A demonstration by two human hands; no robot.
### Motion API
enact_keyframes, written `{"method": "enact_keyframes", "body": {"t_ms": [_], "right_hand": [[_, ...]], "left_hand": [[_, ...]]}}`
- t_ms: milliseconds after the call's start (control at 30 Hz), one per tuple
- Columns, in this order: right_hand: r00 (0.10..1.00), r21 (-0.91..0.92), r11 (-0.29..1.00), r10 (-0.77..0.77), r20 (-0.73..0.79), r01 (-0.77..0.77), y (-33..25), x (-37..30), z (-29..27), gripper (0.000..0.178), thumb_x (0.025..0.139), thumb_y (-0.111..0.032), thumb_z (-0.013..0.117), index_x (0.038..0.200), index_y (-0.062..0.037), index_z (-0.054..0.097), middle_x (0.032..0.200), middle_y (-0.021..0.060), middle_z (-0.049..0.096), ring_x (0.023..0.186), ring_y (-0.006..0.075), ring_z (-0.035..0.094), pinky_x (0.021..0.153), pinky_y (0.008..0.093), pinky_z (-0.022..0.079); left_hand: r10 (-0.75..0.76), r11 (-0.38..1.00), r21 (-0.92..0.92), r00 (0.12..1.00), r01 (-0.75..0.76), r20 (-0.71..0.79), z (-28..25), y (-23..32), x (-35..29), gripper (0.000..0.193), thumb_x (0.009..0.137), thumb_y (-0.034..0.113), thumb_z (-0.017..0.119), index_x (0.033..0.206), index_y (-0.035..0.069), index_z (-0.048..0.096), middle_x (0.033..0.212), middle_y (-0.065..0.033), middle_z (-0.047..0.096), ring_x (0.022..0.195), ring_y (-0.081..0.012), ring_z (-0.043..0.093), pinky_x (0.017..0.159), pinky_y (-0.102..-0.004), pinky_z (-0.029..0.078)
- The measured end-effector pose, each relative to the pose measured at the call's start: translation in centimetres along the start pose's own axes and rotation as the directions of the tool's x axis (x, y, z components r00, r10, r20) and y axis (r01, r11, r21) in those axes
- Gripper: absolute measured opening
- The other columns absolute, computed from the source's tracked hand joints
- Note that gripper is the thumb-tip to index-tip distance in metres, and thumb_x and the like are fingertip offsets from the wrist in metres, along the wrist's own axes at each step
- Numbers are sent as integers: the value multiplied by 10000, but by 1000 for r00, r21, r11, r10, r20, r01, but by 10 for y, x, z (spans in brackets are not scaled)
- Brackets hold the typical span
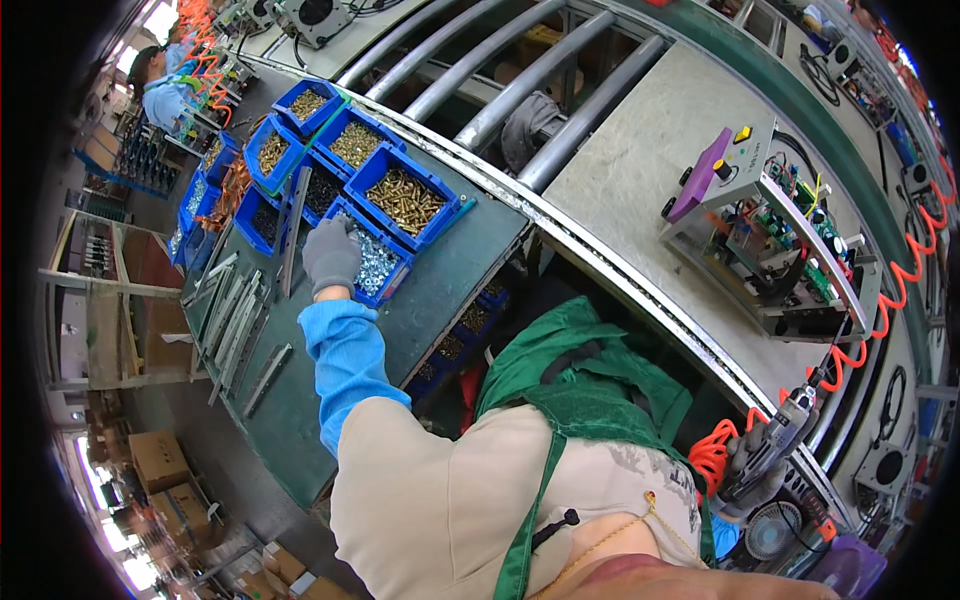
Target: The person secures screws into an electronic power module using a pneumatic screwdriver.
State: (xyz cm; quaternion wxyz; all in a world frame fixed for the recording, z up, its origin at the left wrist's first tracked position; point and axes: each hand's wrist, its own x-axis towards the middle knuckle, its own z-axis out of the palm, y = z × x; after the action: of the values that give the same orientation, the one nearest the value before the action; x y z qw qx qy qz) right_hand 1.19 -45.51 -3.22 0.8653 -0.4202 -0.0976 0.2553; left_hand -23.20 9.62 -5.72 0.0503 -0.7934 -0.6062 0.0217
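My left hand (332,256), in a grey glove, reaches into a blue bin of small silvery fasteners (377,268). Its fingers are bent together at the bin's far side; the fingertips are hidden, and so is anything between them. Out to the right, my right hand (752,462), also gloved, is wrapped round a pistol-shaped power screwdriver (785,432) held by the metal bench edge. An orange coiled air hose (710,455) runs beside the tool. On the bench ahead stands an open metal device (775,240) with circuit boards, knobs and a purple panel.
More blue bins hold brass-coloured screws (402,200) and dark screws (322,190). Metal strips (235,320) lie on the green table (300,440). Steel rollers (590,115) span the line ahead. Another person (165,90) works at the far left. A small fan (772,530) stands at lower right.
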Motion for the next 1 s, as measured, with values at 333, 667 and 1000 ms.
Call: {"method": "enact_keyframes", "body": {"t_ms": [333,667,1000], "right_hand": [[993,-82,995,-72,-97,65,-2,0,20,855,816,-331,676,1481,-203,154,812,162,557,549,191,588,593,396,553],[963,0,987,-154,-221,158,-4,14,34,949,738,-273,755,1478,-247,161,821,168,571,570,211,615,620,399,569],[963,2,993,-110,-247,114,-4,14,34,1042,665,-315,779,1485,-259,139,846,150,586,571,193,615,640,371,578]], "left_hand": [[93,924,-323,939,-205,-330,19,0,13,163,846,165,604,979,77,640,928,-128,662,869,-321,625,753,-417,477],[777,-176,-914,518,-367,-358,-134,253,-62,177,871,31,551,1030,-11,618,885,-59,630,789,-104,573,692,-226,455],[907,-411,-862,-35,-296,-421,-199,447,-133,209,830,108,564,987,-16,625,853,-52,621,737,-111,565,682,-262,468]]}}
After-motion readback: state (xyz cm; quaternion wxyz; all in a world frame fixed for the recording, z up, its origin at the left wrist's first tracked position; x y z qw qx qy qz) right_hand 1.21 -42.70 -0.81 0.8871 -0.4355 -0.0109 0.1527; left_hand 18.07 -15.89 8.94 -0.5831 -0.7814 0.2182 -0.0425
